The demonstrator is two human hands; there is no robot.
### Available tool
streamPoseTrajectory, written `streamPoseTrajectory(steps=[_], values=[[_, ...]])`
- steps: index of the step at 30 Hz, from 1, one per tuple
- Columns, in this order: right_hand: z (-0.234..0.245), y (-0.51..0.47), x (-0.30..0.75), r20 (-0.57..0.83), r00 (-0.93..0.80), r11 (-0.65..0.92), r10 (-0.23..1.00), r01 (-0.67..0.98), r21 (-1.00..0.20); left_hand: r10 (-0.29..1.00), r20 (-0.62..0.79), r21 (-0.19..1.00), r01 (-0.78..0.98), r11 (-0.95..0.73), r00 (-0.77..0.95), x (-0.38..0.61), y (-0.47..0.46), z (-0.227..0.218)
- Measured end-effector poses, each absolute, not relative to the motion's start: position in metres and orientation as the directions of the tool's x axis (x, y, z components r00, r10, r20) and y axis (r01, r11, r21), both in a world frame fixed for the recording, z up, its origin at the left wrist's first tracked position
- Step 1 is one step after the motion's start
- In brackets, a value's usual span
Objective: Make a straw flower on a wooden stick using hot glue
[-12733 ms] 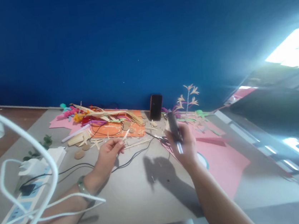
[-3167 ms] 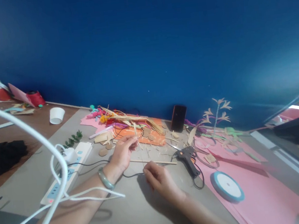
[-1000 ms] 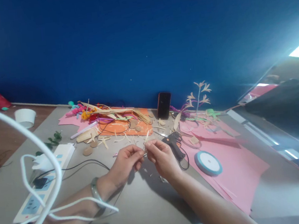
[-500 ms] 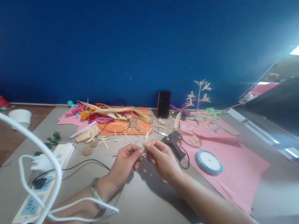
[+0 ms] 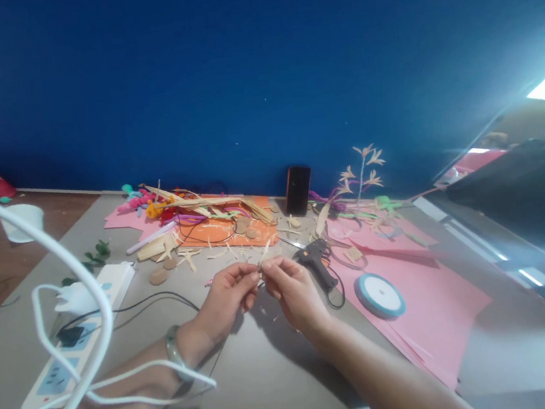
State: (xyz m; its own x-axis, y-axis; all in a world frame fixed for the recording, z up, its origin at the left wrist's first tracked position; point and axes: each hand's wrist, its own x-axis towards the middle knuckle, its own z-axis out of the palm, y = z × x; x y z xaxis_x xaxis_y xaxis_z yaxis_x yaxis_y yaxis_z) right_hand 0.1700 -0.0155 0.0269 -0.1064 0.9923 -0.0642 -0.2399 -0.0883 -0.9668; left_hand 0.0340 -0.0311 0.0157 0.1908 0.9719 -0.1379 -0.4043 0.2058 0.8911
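Observation:
My left hand (image 5: pixel 231 296) and my right hand (image 5: pixel 296 293) meet over the middle of the table, both closed in a pinch with fingertips nearly touching. Between them a thin, pale straw-coloured strip (image 5: pixel 266 250) sticks up; its lower end is hidden by the fingers. A black glue gun (image 5: pixel 317 265) lies just beyond my right hand, its cord looping beside it. Small pale scraps (image 5: pixel 189 260) are scattered past my fingertips. To the right, a stem with pale pointed-petal flowers (image 5: pixel 361 171) stands upright.
A power strip (image 5: pixel 114 281) and a looping white cable (image 5: pixel 97 297) occupy the left side. Pink paper sheets (image 5: pixel 441 306) and a roll of tape (image 5: pixel 380 295) lie right. At the back are a phone (image 5: pixel 298 190), an orange sheet (image 5: pixel 202 237) and a white cup (image 5: pixel 23 223).
Both hands keep their pinch with hardly any movement. The white cup at the far left appears slightly farther left.

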Motion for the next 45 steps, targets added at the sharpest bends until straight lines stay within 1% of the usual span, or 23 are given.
streamPoseTrajectory(steps=[26,32,45], values=[[0.0275,-0.0157,0.1707,-0.064,-0.125,-0.094,0.99,-0.254,-0.963,0.973,-0.127,0.876,-0.438,0.201,0.192,0.0316,-0.0283,0.0119],[0.025,-0.0151,0.1708,-0.063,-0.123,-0.092,0.99,-0.241,-0.966,0.97,-0.131,0.879,-0.429,0.208,0.204,0.0312,-0.0287,0.0116],[0.0225,-0.0149,0.1696,-0.059,-0.111,-0.083,0.992,-0.235,-0.968,0.977,-0.125,0.893,-0.41,0.186,0.172,0.0316,-0.028,0.0119]])
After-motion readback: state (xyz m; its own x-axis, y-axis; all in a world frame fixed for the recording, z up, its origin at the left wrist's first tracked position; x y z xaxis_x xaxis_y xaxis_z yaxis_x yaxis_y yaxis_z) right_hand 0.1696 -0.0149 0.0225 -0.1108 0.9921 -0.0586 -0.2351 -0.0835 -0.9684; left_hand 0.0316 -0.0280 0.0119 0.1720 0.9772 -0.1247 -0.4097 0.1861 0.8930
